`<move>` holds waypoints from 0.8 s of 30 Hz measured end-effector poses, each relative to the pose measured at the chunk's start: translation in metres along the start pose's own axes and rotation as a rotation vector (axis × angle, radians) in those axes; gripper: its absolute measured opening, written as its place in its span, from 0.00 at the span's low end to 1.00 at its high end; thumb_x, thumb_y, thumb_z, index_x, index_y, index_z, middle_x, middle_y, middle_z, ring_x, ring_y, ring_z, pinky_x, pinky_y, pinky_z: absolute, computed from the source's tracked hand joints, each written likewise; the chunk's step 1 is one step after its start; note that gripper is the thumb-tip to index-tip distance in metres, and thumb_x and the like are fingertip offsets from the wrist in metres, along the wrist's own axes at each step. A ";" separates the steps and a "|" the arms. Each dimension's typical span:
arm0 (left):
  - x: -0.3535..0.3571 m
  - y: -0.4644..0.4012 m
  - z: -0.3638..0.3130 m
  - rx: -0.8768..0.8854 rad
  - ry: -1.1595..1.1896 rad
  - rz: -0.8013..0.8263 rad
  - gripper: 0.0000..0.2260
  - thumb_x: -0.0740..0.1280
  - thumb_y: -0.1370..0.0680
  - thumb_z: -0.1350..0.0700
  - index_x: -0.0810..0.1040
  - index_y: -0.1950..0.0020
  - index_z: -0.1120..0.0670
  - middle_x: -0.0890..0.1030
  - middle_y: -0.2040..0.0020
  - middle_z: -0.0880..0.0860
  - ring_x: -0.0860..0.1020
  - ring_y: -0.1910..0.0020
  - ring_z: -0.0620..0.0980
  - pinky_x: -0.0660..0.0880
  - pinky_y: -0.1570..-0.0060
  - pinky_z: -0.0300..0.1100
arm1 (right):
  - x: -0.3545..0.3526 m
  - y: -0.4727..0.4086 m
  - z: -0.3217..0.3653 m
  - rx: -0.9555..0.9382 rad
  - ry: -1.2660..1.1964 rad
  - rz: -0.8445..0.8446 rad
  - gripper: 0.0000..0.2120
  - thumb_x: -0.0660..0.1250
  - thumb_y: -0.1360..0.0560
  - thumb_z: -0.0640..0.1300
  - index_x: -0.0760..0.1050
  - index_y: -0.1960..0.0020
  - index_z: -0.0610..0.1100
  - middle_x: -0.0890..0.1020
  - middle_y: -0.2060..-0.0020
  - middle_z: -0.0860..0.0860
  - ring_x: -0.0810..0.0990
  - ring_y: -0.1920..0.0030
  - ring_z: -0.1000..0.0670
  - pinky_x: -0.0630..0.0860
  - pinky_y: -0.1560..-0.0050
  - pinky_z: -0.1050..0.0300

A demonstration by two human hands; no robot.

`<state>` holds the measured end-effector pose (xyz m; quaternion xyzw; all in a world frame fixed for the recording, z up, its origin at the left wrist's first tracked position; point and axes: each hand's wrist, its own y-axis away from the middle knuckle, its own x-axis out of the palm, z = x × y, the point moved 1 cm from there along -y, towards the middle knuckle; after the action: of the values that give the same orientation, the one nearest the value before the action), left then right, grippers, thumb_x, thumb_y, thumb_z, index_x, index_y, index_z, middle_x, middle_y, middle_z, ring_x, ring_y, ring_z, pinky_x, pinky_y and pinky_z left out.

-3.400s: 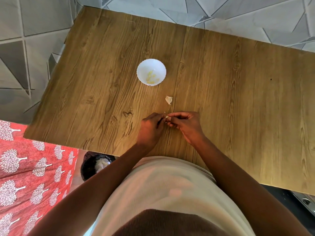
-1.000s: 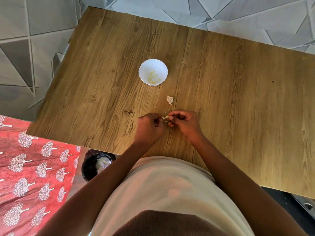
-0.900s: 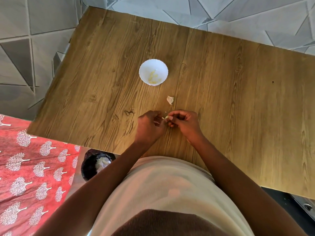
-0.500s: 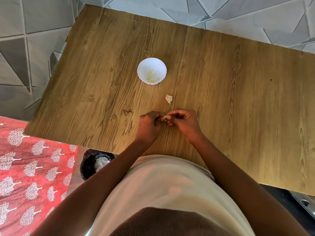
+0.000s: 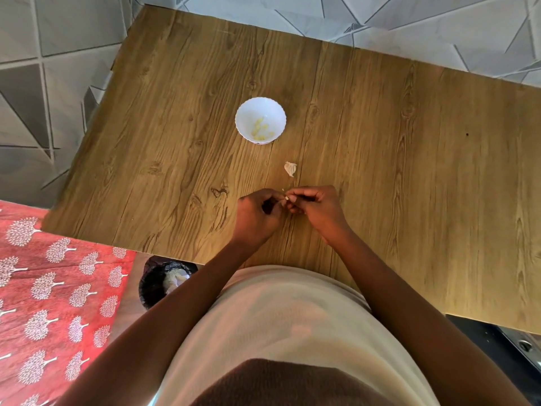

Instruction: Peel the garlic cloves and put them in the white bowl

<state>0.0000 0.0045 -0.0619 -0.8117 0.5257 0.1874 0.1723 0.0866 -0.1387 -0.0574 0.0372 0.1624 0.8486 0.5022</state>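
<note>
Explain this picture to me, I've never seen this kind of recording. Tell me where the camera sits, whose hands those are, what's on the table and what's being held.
There is no machine here. A person wears a camera on the head, so the one view looks forward and down over their own body onto a wooden table.

The two hands belong to the wearer. The left hand and the right hand meet near the table's near edge, fingers curled, pinching a small garlic clove between them, seemingly peeling it.

Further away stands a white bowl with a few pale yellow peeled cloves inside. Between the bowl and the hands lies one more garlic piece, still in its skin.

On the floor to the left sits a dark bin beside red patterned fabric.
</note>
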 end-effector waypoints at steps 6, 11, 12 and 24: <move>-0.002 -0.003 -0.002 0.074 -0.055 0.031 0.05 0.76 0.23 0.61 0.87 0.48 0.58 0.86 0.55 0.51 0.83 0.59 0.43 0.79 0.58 0.35 | -0.001 0.003 0.002 -0.027 0.011 0.002 0.09 0.70 0.22 0.32 0.84 0.44 0.36 0.87 0.52 0.42 0.87 0.53 0.47 0.84 0.50 0.54; -0.002 0.000 -0.004 -0.037 -0.021 -0.009 0.06 0.76 0.25 0.62 0.87 0.49 0.56 0.86 0.56 0.46 0.83 0.58 0.40 0.78 0.56 0.29 | -0.003 0.003 -0.001 0.047 -0.109 -0.033 0.06 0.69 0.22 0.31 0.84 0.48 0.36 0.87 0.57 0.40 0.86 0.58 0.45 0.84 0.53 0.51; -0.003 0.000 -0.003 -0.053 -0.035 -0.026 0.06 0.76 0.25 0.63 0.87 0.50 0.56 0.86 0.57 0.46 0.83 0.59 0.40 0.79 0.57 0.31 | -0.003 0.003 -0.002 0.060 -0.138 -0.028 0.06 0.69 0.22 0.31 0.84 0.47 0.35 0.86 0.57 0.39 0.86 0.59 0.44 0.84 0.53 0.50; 0.001 0.000 -0.002 0.085 -0.092 -0.027 0.07 0.74 0.23 0.63 0.86 0.45 0.59 0.85 0.51 0.54 0.82 0.57 0.45 0.79 0.56 0.35 | -0.002 0.006 -0.001 0.149 -0.234 -0.044 0.04 0.71 0.22 0.34 0.84 0.49 0.38 0.87 0.58 0.41 0.86 0.60 0.47 0.83 0.59 0.56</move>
<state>0.0007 0.0030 -0.0603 -0.8011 0.5139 0.1995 0.2330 0.0824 -0.1438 -0.0565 0.1696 0.1661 0.8128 0.5320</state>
